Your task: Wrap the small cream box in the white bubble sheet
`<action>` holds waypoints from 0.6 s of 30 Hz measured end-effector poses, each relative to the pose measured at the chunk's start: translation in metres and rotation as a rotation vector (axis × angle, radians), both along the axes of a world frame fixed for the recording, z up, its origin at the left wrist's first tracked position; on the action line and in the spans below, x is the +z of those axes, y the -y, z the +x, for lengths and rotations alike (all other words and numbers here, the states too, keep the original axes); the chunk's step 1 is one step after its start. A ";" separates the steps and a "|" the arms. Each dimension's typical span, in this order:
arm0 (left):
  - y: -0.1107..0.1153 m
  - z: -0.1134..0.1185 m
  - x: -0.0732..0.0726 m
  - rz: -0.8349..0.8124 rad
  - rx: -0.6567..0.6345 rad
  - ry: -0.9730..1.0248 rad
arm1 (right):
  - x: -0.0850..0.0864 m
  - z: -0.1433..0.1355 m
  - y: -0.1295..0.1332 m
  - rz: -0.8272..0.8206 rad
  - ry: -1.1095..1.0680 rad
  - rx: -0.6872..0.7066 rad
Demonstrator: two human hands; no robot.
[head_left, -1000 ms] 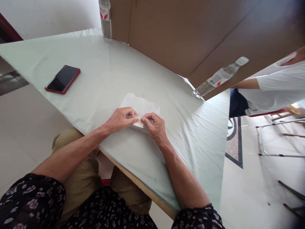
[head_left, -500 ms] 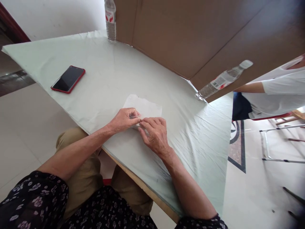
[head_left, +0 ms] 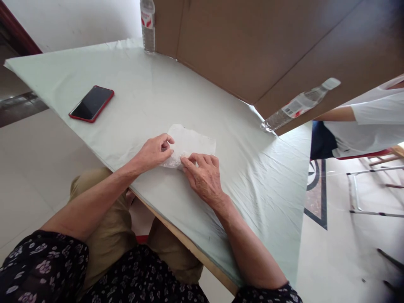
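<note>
A thin, whitish, slightly see-through sheet [head_left: 195, 139] lies on the cloth-covered table in front of me. Whether it is tissue or plastic I cannot tell. Its near edge looks crumpled or folded. My right hand [head_left: 204, 174] has thumb and fingertips pinched together on that near edge. To the left, my left hand [head_left: 155, 150] hovers by the sheet's left end, thumb and index finger apart with nothing seen between them. The other fingers of the left hand are curled and partly hidden.
A phone with a red case [head_left: 92, 104] lies at the left. One water bottle [head_left: 147, 27] stands at the back and another bottle [head_left: 299, 105] at the right, both against a large brown cardboard panel [head_left: 240, 46]. A person in a white sleeve [head_left: 375, 109] sits beyond it.
My left hand has let go of the near edge and moved left and slightly away, its thumb and index finger parting. My right hand stays on the sheet, almost unmoved.
</note>
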State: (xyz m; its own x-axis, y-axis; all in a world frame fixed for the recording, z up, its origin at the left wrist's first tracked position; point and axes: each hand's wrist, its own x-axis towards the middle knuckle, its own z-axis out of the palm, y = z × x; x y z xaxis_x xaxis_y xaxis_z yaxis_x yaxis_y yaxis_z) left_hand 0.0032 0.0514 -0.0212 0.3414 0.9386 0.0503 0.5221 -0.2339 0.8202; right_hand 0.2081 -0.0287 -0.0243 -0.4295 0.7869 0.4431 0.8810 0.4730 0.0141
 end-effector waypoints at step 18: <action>-0.003 -0.018 0.007 -0.250 0.024 -0.173 | -0.003 -0.007 -0.001 -0.019 0.021 -0.033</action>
